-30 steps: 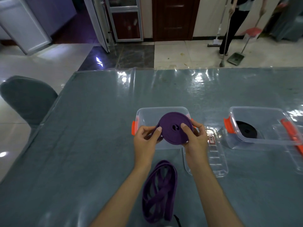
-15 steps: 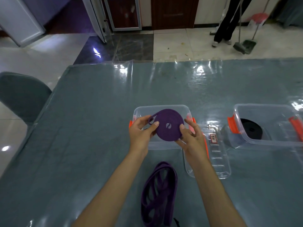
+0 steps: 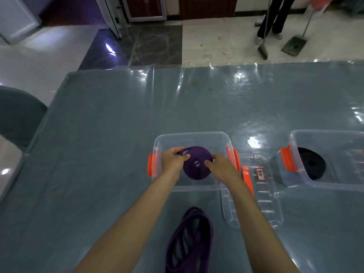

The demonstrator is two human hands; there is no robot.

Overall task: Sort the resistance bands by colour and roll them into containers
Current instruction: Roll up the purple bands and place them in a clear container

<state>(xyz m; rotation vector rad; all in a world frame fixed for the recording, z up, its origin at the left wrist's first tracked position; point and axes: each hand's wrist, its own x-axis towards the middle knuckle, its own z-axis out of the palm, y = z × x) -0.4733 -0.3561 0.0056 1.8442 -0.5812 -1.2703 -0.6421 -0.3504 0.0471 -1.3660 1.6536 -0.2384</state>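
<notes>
Inside the clear plastic container (image 3: 192, 138) with orange latches, I see the rolled purple band (image 3: 197, 164), a flat matte disc of wound rubber strip with a loose tail looping up at its 11 o'clock edge. My left hand (image 3: 173, 161) sits at the roll's 9 o'clock, its grip pinching the rim and the loose tail between thumb and fingers. My right hand (image 3: 221, 167) sits at 3 o'clock, fingers curled over the rim with the fingertips pressing on the face near the small centre hole. The roll lies between the two hands, low within the container walls; I cannot tell whether it touches the bottom.

At 6 o'clock from the container, near the frame's lower edge, an unrolled purple band (image 3: 189, 241) lies in long flattened loops on the surface (image 3: 98, 134), which is grey-blue under a glossy, wrinkled clear sheet. At 4 o'clock, touching the container, a ribbed transparent lid (image 3: 264, 196) lies flat with a small red-bordered label whose writing is too small to read. At 3 o'clock, well apart, a second clear container (image 3: 325, 186) holds a rolled black band (image 3: 311, 165).
</notes>
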